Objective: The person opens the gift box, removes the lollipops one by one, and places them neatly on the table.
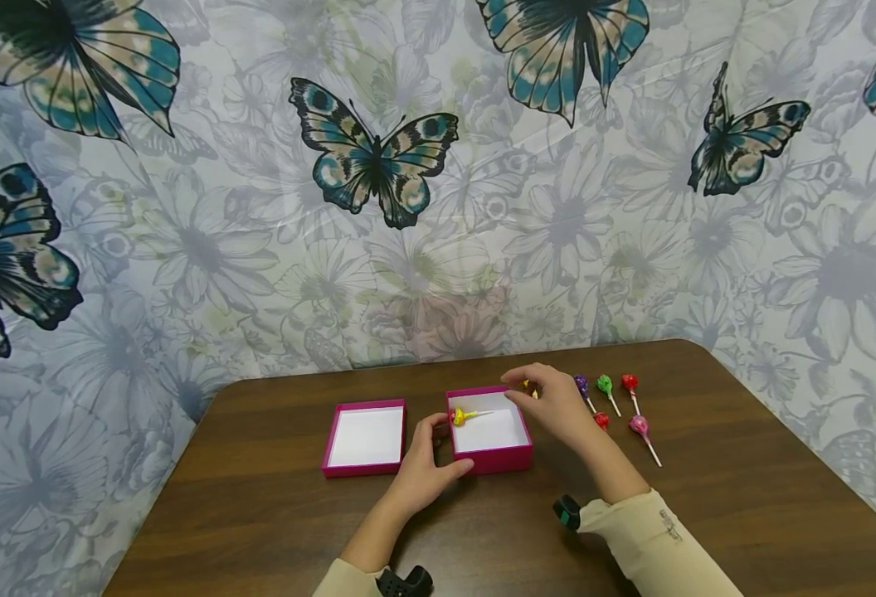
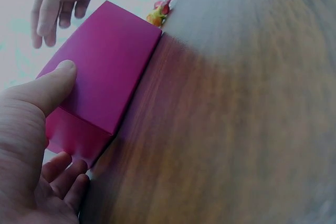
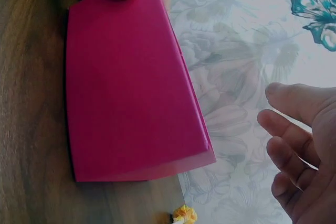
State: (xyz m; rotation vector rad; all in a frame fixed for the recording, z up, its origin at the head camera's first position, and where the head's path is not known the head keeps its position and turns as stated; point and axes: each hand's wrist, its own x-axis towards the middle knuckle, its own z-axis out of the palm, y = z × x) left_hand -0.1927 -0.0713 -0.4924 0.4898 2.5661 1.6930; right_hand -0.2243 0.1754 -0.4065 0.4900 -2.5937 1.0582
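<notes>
A magenta box [image 1: 492, 461] with a white inside stands on the table, open at the top. One yellow lollipop [image 1: 459, 417] lies in it along the left side, stick pointing right. My left hand [image 1: 423, 473] grips the box's near left corner, its thumb [image 2: 58, 80] on the front wall and the other fingers around the left side. Over the box's right edge hovers my right hand [image 1: 553, 405], fingers loosely bent and nothing between them in the right wrist view. Another yellow lollipop [image 1: 531, 388] is partly hidden behind that hand.
The box's magenta lid [image 1: 367, 435] lies left of it, white inside up. Right of my right hand lie several lollipops: a purple one [image 1: 581, 383], a green one [image 1: 605, 384], a red one [image 1: 630, 382], another red one [image 1: 601, 420] and a pink one [image 1: 639, 424]. A butterfly-print cloth [image 1: 468, 274] hangs behind the table.
</notes>
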